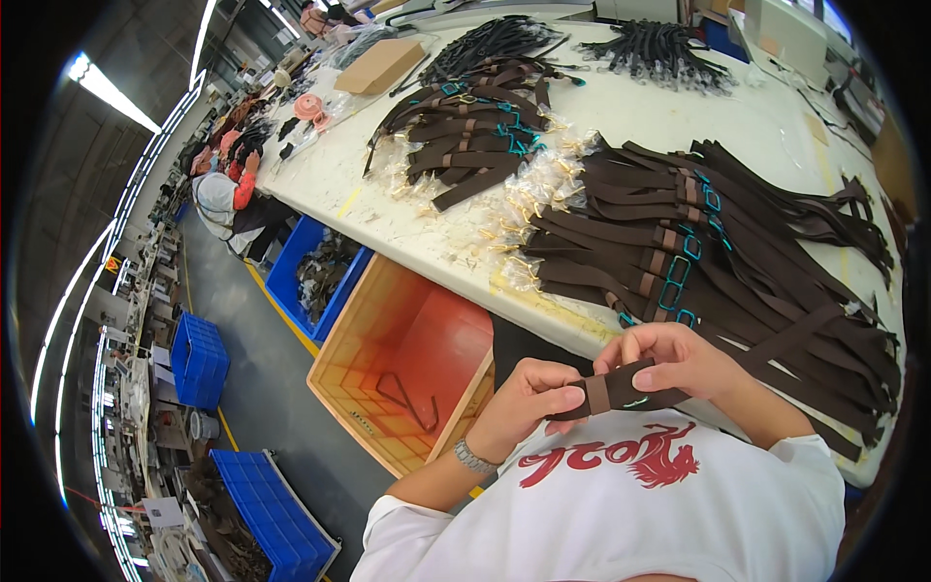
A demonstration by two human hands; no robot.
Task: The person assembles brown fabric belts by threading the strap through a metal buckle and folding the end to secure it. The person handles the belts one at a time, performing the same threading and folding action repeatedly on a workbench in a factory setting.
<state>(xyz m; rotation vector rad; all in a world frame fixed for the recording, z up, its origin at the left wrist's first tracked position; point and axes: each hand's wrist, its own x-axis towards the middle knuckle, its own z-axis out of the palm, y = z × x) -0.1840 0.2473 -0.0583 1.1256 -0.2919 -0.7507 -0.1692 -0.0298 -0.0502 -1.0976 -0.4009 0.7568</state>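
You hold one brown strap (621, 388) in both hands, right in front of your chest and just below the near edge of the white table (621, 107). Your left hand (529, 398) pinches the left end of the strap, with the thumb pressed on top and the other fingers curled under it. Your right hand (679, 357) pinches the strap a bit further along, with the fingers bent over the top and the thumb pressed on the side. A lighter brown loop (598, 395) wraps around the strap between your two hands, and a small teal ring (636, 401) peeks out under your right thumb. The far end of the strap runs up to the right, onto the table. On the table, just above your hands, lies a big pile of brown straps (718, 242) with teal buckles. Further back on the table lies a second pile of brown straps (475, 126). Clear little bags (529, 209) lie between the two piles. Under the table's near edge, to the left of your hands, sits an orange crate (388, 369). A blue crate (301, 272) sits further left of it.
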